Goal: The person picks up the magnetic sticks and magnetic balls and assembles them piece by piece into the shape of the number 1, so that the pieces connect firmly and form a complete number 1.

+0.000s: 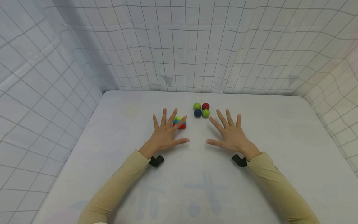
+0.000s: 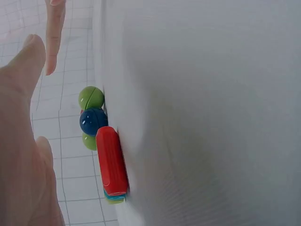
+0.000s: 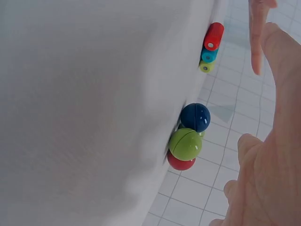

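Observation:
Both hands hover palm down over the white table with fingers spread, holding nothing. My left hand [image 1: 165, 135] is nearest to a row of small rods: a red rod [image 2: 112, 161], a blue rod [image 3: 209, 55] and a yellow-green rod [image 3: 206, 66], lying side by side. Its fingers partly cover them in the head view. My right hand [image 1: 232, 136] has its index fingertip close to a cluster of glossy balls. In the cluster are a dark blue ball [image 1: 197, 113], a red ball [image 1: 205, 106] and two green balls, one nearer [image 1: 205, 113] and one behind [image 1: 197, 106].
The white table [image 1: 195, 161] carries faint printed blue shapes near its front. A white grid-patterned curtain [image 1: 179, 46] hangs at the back and both sides. Black wrist camera mounts [image 1: 156, 161] show beneath the wrists.

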`<act>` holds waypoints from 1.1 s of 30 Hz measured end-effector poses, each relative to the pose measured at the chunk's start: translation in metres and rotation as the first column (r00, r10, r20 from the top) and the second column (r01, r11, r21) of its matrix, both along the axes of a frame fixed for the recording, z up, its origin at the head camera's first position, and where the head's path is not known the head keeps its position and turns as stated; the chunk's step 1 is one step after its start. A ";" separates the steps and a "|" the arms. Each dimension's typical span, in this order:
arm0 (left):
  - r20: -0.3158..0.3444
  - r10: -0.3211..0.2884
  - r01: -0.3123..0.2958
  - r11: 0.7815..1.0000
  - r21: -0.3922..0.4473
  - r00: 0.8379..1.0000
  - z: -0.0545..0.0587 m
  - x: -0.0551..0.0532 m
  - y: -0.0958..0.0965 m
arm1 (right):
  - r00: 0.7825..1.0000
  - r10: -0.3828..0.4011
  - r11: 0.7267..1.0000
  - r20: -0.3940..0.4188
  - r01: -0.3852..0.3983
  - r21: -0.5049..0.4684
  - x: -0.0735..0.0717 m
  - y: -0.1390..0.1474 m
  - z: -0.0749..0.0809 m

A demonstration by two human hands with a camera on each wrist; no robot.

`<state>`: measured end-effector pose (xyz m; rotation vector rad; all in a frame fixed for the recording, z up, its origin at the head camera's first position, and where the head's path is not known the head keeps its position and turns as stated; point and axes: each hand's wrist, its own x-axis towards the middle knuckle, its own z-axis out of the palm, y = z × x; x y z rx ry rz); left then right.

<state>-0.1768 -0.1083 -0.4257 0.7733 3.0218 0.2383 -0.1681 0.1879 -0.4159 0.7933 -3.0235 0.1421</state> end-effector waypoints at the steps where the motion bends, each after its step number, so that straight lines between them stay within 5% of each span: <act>1: 0.005 0.005 -0.005 1.000 0.013 1.000 0.000 0.000 0.000 | 1.000 0.000 1.000 -0.005 0.000 0.002 0.000 0.000 0.000; 9: -0.060 0.031 -0.022 0.987 0.161 0.998 -0.006 -0.006 -0.002 | 1.000 -0.022 0.999 -0.014 0.022 -0.024 -0.007 -0.002 -0.003; 15: -0.127 0.069 -0.021 0.938 0.345 0.989 -0.013 -0.012 0.000 | 1.000 -0.016 0.994 0.003 0.016 -0.107 -0.011 -0.003 -0.005; 25: -0.177 0.099 0.004 0.863 0.506 0.979 -0.018 -0.013 0.004 | 0.998 -0.021 0.975 0.062 0.034 -0.218 -0.019 -0.006 -0.007; 33: -0.141 0.102 -0.018 0.868 0.496 0.985 -0.021 -0.013 0.007 | 0.989 -0.048 0.923 0.143 0.098 -0.372 -0.034 -0.008 -0.011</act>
